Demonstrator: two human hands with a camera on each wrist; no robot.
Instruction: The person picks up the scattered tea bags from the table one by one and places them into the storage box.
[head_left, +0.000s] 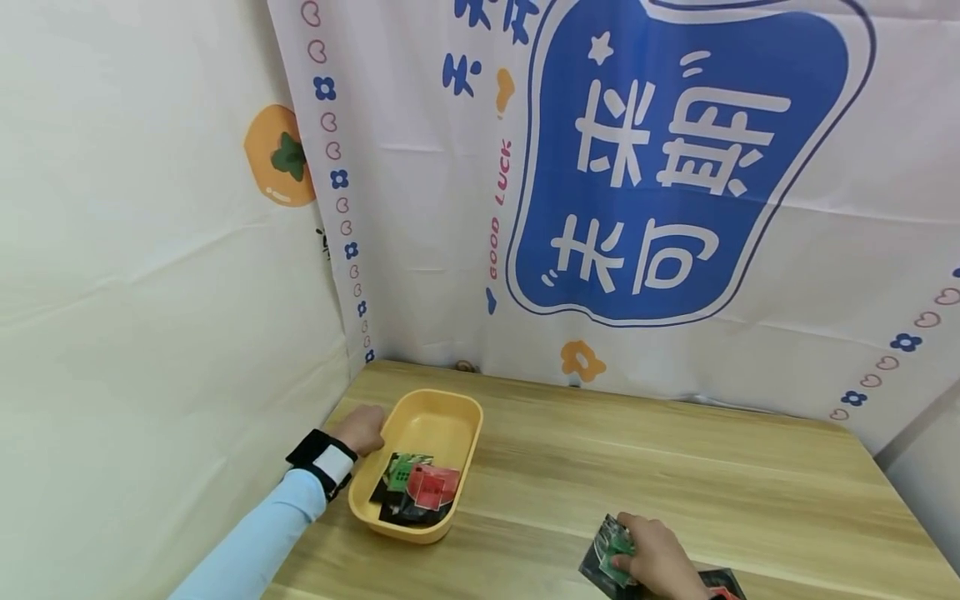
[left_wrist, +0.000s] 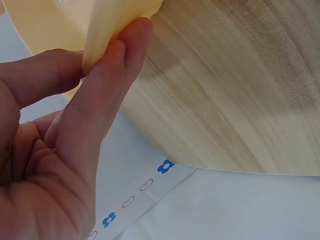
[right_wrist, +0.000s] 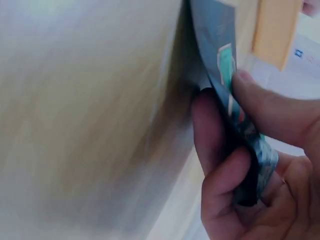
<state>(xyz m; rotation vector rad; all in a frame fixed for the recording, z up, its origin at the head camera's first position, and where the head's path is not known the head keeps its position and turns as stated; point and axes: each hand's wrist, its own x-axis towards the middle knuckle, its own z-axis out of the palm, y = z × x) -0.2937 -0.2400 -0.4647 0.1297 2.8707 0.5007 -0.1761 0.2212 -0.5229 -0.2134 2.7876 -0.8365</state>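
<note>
My left hand point(head_left: 362, 429) pinches the left rim of a yellow plastic tub point(head_left: 468, 408), thumb on one side of the wall and fingers on the other, as the left wrist view shows. Inside the tub's near end lie a green and black packet point(head_left: 408, 471) and a red and black packet point(head_left: 433, 486), overlapping each other. Over at the front right, my right hand point(head_left: 660, 557) grips a dark packet with a green label point(head_left: 617, 546) between thumb and curled fingers. In the right wrist view this packet point(right_wrist: 215, 30) bends in the grip.
Partly behind the right hand, another red and black packet point(head_left: 723, 582) lies on the wooden table point(head_left: 637, 450). A white printed cloth point(head_left: 420, 208) hangs along the back edge, and a plain white wall covering point(head_left: 150, 250) rises close on the left.
</note>
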